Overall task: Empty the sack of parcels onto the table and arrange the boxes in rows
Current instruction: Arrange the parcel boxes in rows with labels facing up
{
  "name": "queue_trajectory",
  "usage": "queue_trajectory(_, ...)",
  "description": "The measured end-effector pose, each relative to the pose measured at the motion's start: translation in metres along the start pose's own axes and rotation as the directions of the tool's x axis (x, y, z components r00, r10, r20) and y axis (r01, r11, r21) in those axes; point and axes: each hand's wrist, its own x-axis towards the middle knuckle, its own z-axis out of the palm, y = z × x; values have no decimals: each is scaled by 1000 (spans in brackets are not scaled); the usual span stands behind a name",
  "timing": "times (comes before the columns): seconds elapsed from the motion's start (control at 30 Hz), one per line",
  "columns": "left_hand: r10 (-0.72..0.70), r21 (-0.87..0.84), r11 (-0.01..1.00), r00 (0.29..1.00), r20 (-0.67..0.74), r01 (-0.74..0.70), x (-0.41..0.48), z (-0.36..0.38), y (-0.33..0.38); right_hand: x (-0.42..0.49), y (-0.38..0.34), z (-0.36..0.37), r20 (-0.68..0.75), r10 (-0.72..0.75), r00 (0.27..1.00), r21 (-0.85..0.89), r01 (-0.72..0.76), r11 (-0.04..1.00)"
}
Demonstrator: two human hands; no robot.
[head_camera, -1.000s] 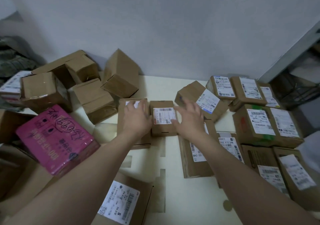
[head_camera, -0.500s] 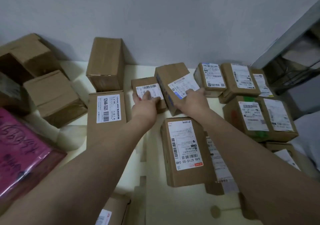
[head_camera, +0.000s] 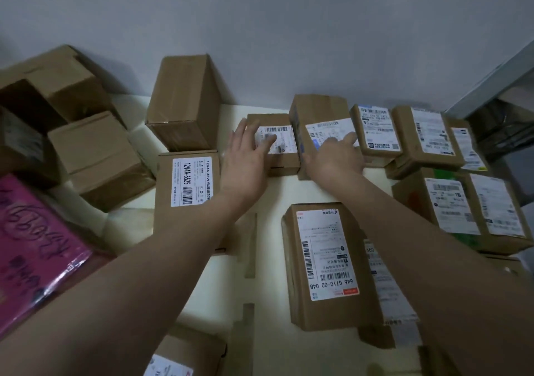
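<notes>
Left hand (head_camera: 245, 161) flat, fingers straight, pressed on the small labelled box (head_camera: 285, 148) near the back of the bench (head_camera: 289, 192). Right hand (head_camera: 335, 158) likewise spread, fingers straight, on the taller box (head_camera: 318, 112) touching it on the right. Further right, labelled boxes (head_camera: 424, 135) in rows. Nearer, a long box (head_camera: 323, 263); far left, a pink parcel (head_camera: 31, 242).
</notes>
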Motion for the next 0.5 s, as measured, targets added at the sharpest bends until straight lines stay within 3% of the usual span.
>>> queue_trajectory(0.07,-25,9,1000,974,-227,27,0,-16,-9,-12,-11,3,-122,-101,987,83,111,990)
queue_trajectory(0.17,-311,-8,945,891,-332,327,8,-45,-25,-35,-37,17,-90,-322,942,193,334,923)
queue_trajectory(0.23,-565,-91,821,779,-271,563,14,-65,-40,-50,-56,31,33,-409,912,246,389,888)
queue_trajectory(0.3,-704,-214,707,701,-116,674,16,-78,-62,-62,-72,40,151,-409,900,326,345,880)
queue_trajectory(0.37,-711,-334,666,703,-13,667,13,-84,-84,-72,-83,46,247,-375,894,361,274,891)
queue_trajectory(0.43,-683,-349,690,730,-21,635,6,-86,-97,-89,-94,53,334,-370,867,364,244,899)
queue_trajectory(0.5,-676,-321,707,735,-44,631,-2,-84,-99,-114,-108,64,415,-431,801,300,327,896)
